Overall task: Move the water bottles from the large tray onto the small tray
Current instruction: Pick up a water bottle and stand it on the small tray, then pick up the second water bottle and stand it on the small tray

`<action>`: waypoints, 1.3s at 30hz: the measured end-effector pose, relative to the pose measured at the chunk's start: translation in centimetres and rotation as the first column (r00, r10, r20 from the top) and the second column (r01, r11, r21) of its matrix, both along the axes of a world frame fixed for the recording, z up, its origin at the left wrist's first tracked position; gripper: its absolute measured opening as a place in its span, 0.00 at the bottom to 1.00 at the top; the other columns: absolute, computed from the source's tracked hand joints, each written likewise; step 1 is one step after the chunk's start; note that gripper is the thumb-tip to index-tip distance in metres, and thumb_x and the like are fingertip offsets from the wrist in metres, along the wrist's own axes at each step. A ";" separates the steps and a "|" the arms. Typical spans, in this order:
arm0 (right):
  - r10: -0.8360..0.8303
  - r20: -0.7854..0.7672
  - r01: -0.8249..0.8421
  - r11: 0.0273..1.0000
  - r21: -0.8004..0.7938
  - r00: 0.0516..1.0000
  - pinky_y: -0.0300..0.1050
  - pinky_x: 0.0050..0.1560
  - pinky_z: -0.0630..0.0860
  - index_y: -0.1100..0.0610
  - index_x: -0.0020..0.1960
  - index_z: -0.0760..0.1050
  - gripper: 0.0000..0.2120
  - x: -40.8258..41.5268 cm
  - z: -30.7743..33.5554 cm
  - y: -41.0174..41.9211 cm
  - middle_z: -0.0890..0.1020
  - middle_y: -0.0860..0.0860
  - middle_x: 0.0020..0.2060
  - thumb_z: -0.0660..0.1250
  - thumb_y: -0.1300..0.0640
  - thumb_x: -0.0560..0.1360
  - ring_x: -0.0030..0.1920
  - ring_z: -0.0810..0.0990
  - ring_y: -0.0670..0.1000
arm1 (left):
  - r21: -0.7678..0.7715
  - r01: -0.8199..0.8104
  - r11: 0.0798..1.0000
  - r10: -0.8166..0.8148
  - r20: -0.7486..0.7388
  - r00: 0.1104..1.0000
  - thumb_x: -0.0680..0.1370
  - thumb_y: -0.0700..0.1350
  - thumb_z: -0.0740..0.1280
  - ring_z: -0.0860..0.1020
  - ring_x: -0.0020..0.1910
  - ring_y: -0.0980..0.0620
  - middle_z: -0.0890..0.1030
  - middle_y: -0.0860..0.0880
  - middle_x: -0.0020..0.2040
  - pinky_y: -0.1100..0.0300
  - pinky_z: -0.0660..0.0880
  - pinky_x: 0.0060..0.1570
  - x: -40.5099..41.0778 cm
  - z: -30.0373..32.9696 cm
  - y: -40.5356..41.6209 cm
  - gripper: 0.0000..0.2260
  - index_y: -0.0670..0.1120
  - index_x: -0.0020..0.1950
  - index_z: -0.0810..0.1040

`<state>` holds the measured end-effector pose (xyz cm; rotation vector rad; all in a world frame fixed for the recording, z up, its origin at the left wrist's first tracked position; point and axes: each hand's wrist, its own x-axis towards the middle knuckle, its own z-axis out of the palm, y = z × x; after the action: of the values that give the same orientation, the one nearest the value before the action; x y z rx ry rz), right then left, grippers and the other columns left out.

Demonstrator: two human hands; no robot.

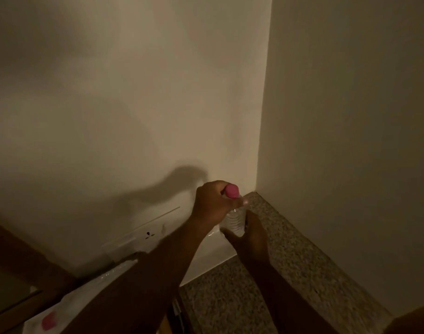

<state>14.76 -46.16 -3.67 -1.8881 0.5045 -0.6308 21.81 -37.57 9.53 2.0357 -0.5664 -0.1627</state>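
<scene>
Gripping one water bottle [235, 219] upright, left hand [214, 203] closed near its pink cap [232, 191], right hand [248, 233] wrapped around base

Both forearms are bare to the frame's edge, with no sleeves, rings or watch showing.

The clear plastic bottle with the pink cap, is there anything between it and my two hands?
Nothing: in the head view, left hand and right hand both touch the bottle.
</scene>
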 end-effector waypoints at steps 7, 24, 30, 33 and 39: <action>-0.015 -0.027 0.015 1.000 -0.001 1.000 0.49 0.52 0.77 0.47 0.61 0.72 0.29 1.9 -3.1 0.1 0.80 0.46 0.54 0.78 0.43 0.64 0.53 0.78 0.47 | 0.080 0.056 0.995 -0.055 -0.009 0.998 0.64 0.48 0.80 0.83 0.43 0.51 0.85 0.49 0.42 0.59 0.79 0.44 2.9 -2.9 -0.6 0.15 0.45 0.46 0.84; -0.048 -0.102 0.050 0.999 0.014 0.994 0.32 0.52 0.68 0.41 0.65 0.67 0.34 1.5 -4.7 0.4 0.74 0.40 0.59 0.79 0.45 0.64 0.55 0.71 0.36 | 0.021 0.127 0.992 -0.124 -0.111 0.986 0.62 0.51 0.81 0.78 0.46 0.64 0.81 0.61 0.45 0.75 0.73 0.42 3.8 -7.3 -0.7 0.19 0.57 0.49 0.79; -0.002 -0.133 -0.006 0.998 -0.060 0.991 0.52 0.56 0.76 0.58 0.65 0.71 0.35 -1.3 -3.8 1.5 0.76 0.56 0.59 0.78 0.43 0.65 0.58 0.75 0.53 | 0.217 0.121 0.969 -0.100 -0.109 0.989 0.61 0.64 0.77 0.75 0.60 0.58 0.77 0.61 0.59 0.67 0.73 0.55 1.3 -8.1 5.3 0.38 0.54 0.68 0.72; -0.070 -0.177 0.031 0.977 -0.212 0.982 0.48 0.60 0.69 0.61 0.68 0.68 0.41 -3.6 -2.8 4.2 0.74 0.59 0.62 0.78 0.43 0.63 0.62 0.71 0.57 | 0.429 0.083 0.900 -0.049 -0.090 0.995 0.60 0.69 0.74 0.68 0.70 0.51 0.71 0.51 0.72 0.49 0.68 0.69 -1.6 -9.1 11.3 0.46 0.52 0.74 0.65; 0.145 -0.160 -0.206 0.847 -0.489 0.976 0.58 0.59 0.75 0.68 0.63 0.73 0.36 -6.7 -0.1 11.3 0.76 0.66 0.59 0.79 0.47 0.64 0.61 0.75 0.64 | 0.604 -0.007 0.797 -0.080 0.118 0.990 0.62 0.72 0.69 0.71 0.69 0.44 0.74 0.46 0.70 0.51 0.68 0.66 -8.9 -9.6 21.8 0.44 0.48 0.71 0.70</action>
<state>8.01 -34.91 -3.76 -2.4496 0.2423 -0.5653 12.93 -15.75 -0.04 2.6801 -0.7037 -0.2527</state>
